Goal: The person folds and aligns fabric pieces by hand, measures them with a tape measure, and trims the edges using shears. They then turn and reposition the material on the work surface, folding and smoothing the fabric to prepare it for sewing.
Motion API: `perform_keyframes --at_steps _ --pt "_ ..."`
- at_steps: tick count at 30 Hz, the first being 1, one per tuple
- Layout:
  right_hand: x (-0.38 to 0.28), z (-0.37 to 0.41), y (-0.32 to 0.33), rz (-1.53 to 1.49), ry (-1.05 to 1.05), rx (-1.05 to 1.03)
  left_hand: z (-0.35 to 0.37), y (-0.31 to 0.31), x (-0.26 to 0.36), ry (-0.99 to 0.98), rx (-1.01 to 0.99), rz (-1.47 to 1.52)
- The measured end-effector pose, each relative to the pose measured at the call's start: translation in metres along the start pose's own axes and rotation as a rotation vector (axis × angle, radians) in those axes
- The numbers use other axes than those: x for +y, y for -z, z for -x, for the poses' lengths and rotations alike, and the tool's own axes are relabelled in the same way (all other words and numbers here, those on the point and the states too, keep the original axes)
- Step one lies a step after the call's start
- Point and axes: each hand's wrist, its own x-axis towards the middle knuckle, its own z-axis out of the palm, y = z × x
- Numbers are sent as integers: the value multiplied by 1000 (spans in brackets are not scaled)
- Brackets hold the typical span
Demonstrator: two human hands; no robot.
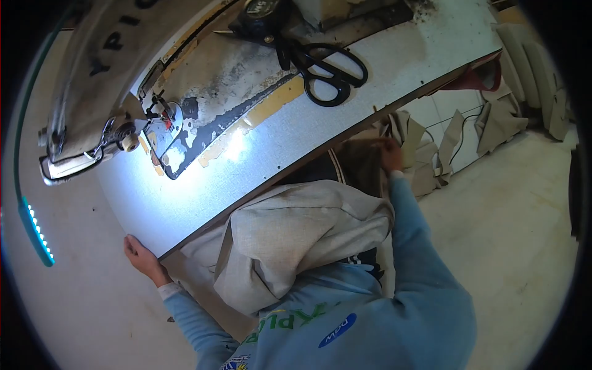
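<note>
My left hand is at the near left corner of the sewing table, its fingers curled and pressed together against the edge; what they hold, if anything, is hidden. Below the table's front edge on the right, my right hand is closed at a brown cloth, slightly blurred. A bunched beige cloth lies across my lap. On the left of the tabletop stands a sewing machine, its needle area lit brightly.
Black-handled scissors and a tape measure lie on the tabletop. A strip lamp hangs at the left. Beige fabric scraps are on the right, near stacked beige pieces and a red item.
</note>
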Motion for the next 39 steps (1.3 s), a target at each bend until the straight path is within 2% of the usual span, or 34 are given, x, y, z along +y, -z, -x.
perform_keyframes --at_steps 1,4,7,8,9,10,11,12,14,15,17,19,21,23,27,29,30,32,34,37,39 --pt "-32 8 34 -160 -55 63 6 0 5 -34 79 -40" --pt "-153 46 129 -215 74 90 47 -8 43 -610 353 -127" --pt "-235 82 202 -399 232 29 91 -17 80 -930 128 171" --pt "-264 93 223 -420 325 -22 111 -22 92 -935 -38 362" --pt "-304 108 231 -512 455 -1 124 -24 108 -1074 -160 422" --pt "-323 116 245 -652 575 -59 144 -29 127 -1093 -277 524" --pt "-342 122 259 -792 694 -117 163 -28 150 -1038 -468 609" --pt "-387 136 246 -781 736 171 174 -29 166 -1060 -630 626" --pt "-453 154 233 -413 928 527 195 -41 194 -1080 -931 780" --pt "-473 155 237 -49 1063 591 206 -44 206 -1116 -1033 814" --pt "-499 155 213 -391 1061 320 233 -35 236 -1056 -1126 931" --pt "-538 165 157 -950 964 -297 248 -36 255 -1075 -1120 1033" --pt "-598 201 120 -727 922 -734 247 -31 261 -1035 -1079 1061" --pt "-625 219 104 -599 890 -890 227 -22 253 -946 -984 1055" --pt "-601 200 96 -353 1247 -841 148 5 203 -661 -566 960" --pt "-585 201 109 -68 1233 -926 103 11 172 -511 -339 872" --pt "-578 210 113 120 1153 -990 83 10 155 -442 -267 819" --pt "-565 223 104 511 1095 -923 56 -1 127 -332 -206 715" --pt "-542 227 86 526 1228 -827 46 -14 106 -263 -213 634" --pt "-528 224 82 367 795 -1187 58 -42 94 -227 -275 566" --pt "-547 227 79 153 980 -1123 67 -55 92 -231 -292 551"
